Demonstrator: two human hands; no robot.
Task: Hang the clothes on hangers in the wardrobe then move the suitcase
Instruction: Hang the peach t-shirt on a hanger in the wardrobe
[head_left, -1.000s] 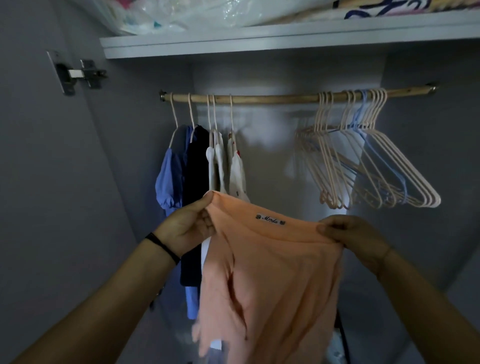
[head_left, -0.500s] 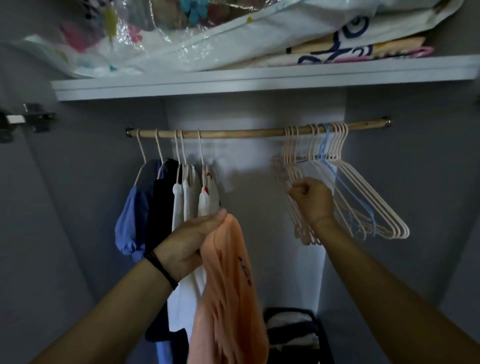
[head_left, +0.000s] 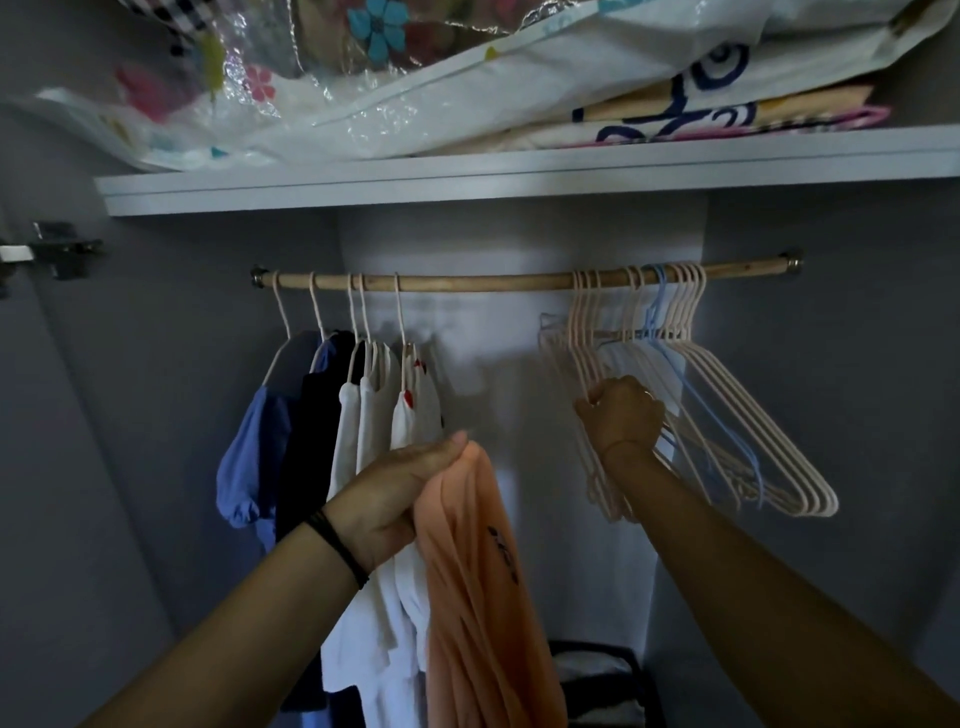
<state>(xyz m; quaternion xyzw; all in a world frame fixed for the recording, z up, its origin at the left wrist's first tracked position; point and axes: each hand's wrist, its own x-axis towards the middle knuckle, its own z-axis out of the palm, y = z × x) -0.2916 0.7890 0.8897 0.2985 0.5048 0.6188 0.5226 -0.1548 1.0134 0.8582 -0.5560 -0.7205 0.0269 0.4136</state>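
One peach garment (head_left: 478, 597) drapes below the left grip (head_left: 395, 499) clutching it; the right grip (head_left: 621, 415) clenches a pink hanger (head_left: 583, 338).

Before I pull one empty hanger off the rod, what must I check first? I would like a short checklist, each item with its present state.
1. The left-hand grip holds the peach garment: ok.
2. The right-hand grip is curled round the empty hangers: ok.
3. Only one hanger is taken: cannot tell.
4. The hooks are free of each other: not ok, they sit packed close on the rod.
5. The rod has bare space beside the hung clothes: ok.
6. The garment's neck is open for the hanger: not ok, it hangs bunched.
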